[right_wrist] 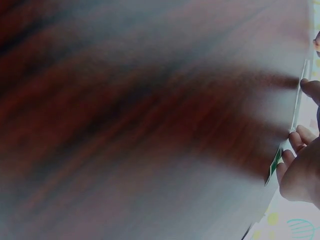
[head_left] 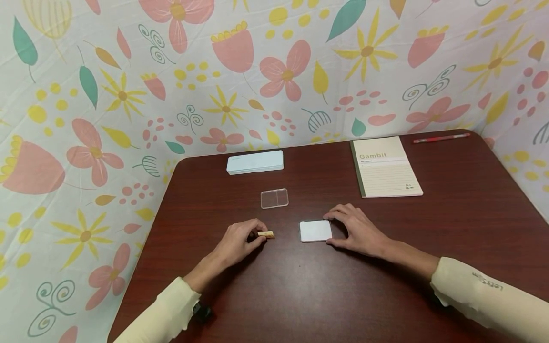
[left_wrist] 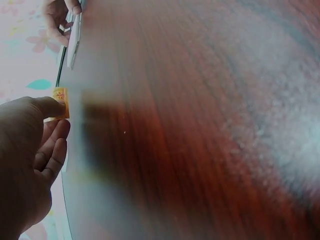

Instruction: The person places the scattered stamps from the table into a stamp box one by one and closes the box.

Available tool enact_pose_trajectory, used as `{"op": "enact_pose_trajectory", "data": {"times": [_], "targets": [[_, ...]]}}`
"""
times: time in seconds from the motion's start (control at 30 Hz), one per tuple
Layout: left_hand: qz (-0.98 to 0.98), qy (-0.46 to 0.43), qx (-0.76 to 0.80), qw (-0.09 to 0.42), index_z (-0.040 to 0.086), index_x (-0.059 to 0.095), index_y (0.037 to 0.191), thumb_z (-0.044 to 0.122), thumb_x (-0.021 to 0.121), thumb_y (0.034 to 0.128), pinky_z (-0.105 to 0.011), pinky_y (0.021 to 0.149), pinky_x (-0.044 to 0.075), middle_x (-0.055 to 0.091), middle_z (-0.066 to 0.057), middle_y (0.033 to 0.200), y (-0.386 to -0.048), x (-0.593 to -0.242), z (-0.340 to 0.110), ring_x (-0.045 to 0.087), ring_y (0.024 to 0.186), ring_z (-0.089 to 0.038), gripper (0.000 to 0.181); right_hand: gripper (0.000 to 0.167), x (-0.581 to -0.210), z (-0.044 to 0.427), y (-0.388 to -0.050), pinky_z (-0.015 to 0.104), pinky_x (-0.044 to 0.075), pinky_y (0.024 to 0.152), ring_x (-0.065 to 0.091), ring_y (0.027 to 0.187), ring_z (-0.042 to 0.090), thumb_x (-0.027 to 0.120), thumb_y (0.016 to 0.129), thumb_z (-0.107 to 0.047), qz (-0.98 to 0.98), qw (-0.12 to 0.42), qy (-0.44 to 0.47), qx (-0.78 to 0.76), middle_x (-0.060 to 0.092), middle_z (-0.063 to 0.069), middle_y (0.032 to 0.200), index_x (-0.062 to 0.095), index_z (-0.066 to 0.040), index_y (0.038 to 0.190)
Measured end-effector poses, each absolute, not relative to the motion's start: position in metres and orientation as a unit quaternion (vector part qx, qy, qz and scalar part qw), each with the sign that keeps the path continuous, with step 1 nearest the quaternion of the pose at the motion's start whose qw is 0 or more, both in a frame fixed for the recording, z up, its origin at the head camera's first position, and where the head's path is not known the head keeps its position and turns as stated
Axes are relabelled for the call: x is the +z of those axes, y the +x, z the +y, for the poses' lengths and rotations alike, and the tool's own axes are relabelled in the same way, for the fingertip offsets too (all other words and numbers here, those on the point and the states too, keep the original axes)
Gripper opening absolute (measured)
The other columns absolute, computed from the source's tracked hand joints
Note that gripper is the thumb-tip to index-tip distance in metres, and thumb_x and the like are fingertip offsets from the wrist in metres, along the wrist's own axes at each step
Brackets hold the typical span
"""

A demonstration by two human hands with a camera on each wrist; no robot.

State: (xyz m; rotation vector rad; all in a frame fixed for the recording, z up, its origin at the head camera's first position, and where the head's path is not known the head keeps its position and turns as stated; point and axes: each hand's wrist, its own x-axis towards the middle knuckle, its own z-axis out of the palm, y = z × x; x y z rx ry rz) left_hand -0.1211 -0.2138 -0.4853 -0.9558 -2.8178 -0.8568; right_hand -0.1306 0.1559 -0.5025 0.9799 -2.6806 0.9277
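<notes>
left hand (head_left: 238, 242), to the left of the white case (head_left: 315, 231): thumb and finger pinch a small yellow piece (head_left: 268, 234), apart from the case. right hand (head_left: 362, 233), at the case's right end: thumb and fingers bent, gripping its corners. case flat on the dark table (head_left: 326, 295). clear panel (head_left: 274, 198): beyond the case, leftward. notebook (head_left: 388, 169): beyond it, rightward. pale blue box (head_left: 255, 162): farther beyond, leftward. red pen (head_left: 442, 138): farthest beyond, rightward.

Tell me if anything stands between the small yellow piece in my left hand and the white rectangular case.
Nothing visible: only tabletop shows between the yellow piece and white case; the clear plastic rectangle lies farther back.
</notes>
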Motion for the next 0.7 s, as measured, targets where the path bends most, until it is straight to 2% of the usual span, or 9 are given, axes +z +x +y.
{"op": "enact_pose_trajectory", "data": {"times": [0.17, 0.43, 0.7], "targets": [[-0.912, -0.305, -0.273, 0.019, 0.019, 0.072, 0.107, 0.010, 0.080, 0.0963, -0.028, 0.072, 0.058, 0.073, 0.010, 0.098, -0.122, -0.483, -0.215, 0.067, 0.082, -0.002, 0.016, 0.054, -0.502, 0.156, -0.130, 0.044, 0.043, 0.085, 0.058, 0.108, 0.027, 0.097, 0.077, -0.021, -0.892, 0.070, 0.325, 0.307, 0.068, 0.005, 0.119, 0.074, -0.006, 0.123], [-0.907, -0.321, -0.266, 0.054, 0.018, 0.076, 0.104, 0.010, 0.073, 0.0997, -0.026, 0.067, 0.054, 0.075, 0.009, 0.095, -0.126, -0.478, -0.215, 0.062, 0.075, -0.002, 0.010, 0.054, -0.501, 0.156, -0.131, 0.045, 0.043, 0.086, 0.058, 0.109, 0.028, 0.097, 0.077, -0.022, -0.893, 0.066, 0.323, 0.306, 0.067, 0.005, 0.120, 0.073, -0.006, 0.124], [-0.914, -0.312, -0.255, 0.041, 0.021, 0.080, 0.108, 0.014, 0.075, 0.1016, -0.024, 0.066, 0.051, 0.078, 0.011, 0.100, -0.130, -0.468, -0.210, 0.061, 0.074, -0.001, 0.011, 0.054, -0.501, 0.157, -0.131, 0.044, 0.043, 0.086, 0.058, 0.109, 0.028, 0.097, 0.078, -0.022, -0.892, 0.067, 0.325, 0.306, 0.067, 0.005, 0.119, 0.073, -0.007, 0.123]]}}
